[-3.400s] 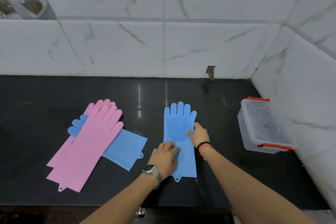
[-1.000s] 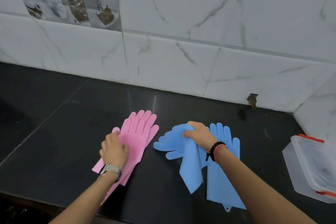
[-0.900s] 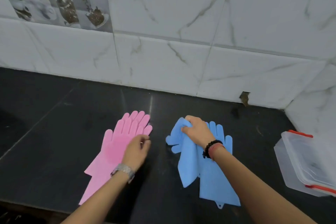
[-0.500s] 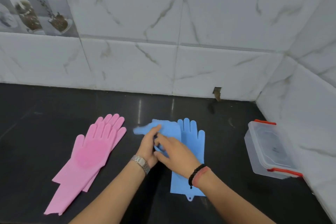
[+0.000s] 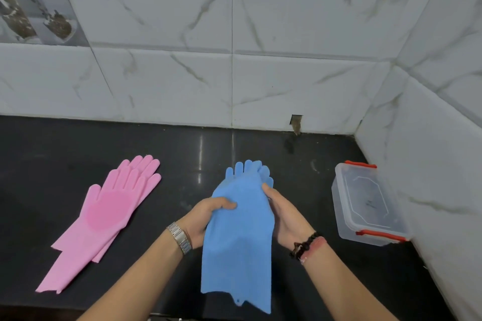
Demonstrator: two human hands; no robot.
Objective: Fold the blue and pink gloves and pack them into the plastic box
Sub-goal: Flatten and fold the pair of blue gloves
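- The left hand [image 5: 202, 219] grips the left edge of the blue gloves [image 5: 238, 237], its fingers [image 5: 224, 203] curled over the material.
- The right hand [image 5: 285, 216] clasps the right edge, thumb on top.
- The blue gloves lie stacked, fingertips toward the wall, cuffs toward the person.
- The pink gloves [image 5: 104, 216] rest flat on the black desk [image 5: 52, 164], well to the left.
- The plastic box [image 5: 365, 203] sits lidded at the right, against the wall.
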